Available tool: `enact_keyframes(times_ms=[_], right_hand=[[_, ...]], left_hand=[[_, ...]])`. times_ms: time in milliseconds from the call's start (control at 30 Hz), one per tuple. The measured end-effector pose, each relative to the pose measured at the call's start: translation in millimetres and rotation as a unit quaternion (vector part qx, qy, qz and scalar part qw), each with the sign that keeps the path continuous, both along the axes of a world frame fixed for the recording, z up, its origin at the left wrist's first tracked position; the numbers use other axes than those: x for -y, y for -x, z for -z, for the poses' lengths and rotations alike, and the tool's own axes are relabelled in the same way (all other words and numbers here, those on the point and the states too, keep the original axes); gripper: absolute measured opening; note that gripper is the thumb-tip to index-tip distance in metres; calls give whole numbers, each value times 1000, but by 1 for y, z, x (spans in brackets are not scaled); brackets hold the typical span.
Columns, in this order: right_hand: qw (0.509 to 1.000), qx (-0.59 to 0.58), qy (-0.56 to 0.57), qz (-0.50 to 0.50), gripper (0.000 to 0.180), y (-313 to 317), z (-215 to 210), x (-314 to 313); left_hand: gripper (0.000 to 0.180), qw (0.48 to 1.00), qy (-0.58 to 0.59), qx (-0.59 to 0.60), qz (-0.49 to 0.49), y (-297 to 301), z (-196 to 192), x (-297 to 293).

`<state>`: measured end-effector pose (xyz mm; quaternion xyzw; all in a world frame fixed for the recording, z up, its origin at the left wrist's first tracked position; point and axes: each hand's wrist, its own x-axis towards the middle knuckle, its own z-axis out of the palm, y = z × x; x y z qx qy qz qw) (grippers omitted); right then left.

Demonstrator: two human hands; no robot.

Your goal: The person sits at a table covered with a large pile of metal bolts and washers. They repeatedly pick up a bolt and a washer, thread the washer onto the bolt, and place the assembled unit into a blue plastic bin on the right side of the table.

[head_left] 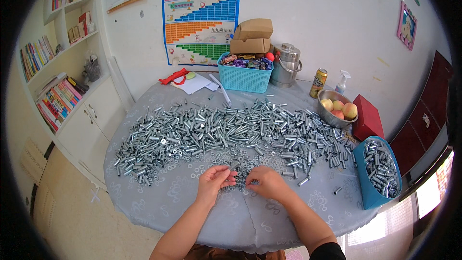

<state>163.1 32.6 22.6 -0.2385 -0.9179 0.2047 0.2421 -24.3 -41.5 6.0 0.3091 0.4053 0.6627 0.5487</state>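
My left hand (215, 183) is closed, thumb and fingertips pinching a short grey metal sleeve (234, 165) that tilts up to the right. Beside it, my right hand (268, 183) has its fingers bent together over small metal rings, and whatever they grip is hidden. Between and around both hands lie many flat washers (194, 169) and darker small nuts or rings (242, 181). Beyond them spreads a wide heap of silvery metal sleeves and bolts (216, 130), reaching across the middle of the table.
The round table has a grey patterned cloth (159, 207). A blue bin of metal sleeves (373, 202) stands at the right edge. Behind are a steel bowl of fruit (332, 118), a red box (368, 118), a can (318, 83), a turquoise basket (244, 78) and papers (192, 84).
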Motion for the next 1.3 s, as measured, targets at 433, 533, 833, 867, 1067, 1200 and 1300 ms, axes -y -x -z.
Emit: enact_keyframes(times_ms=[433,533,833,867,1067,1200,1300], right_hand=[[853,-307,408,109,11,0,-3,-7],[891,-276,340,123,11,4,-4,-4],[955,-224,156,120,11,8,-12,7],[957,-219,149,119,12,8,-12,8],[959,-217,143,117,14,9,-9,6],[941,-230,195,153,17,7,-16,4],[889,-341,219,216,18,-17,-11,-23]], left_hand=[[15,994,39,-63,85,-4,-4,2],[15,994,49,-59,83,-3,-5,4],[21,996,46,-50,64,-5,-5,4],[22,996,46,-50,63,-5,-6,4],[24,995,47,-71,59,-8,-13,7],[24,997,49,-48,37,-6,-7,5],[25,998,61,-26,15,-3,-2,0]])
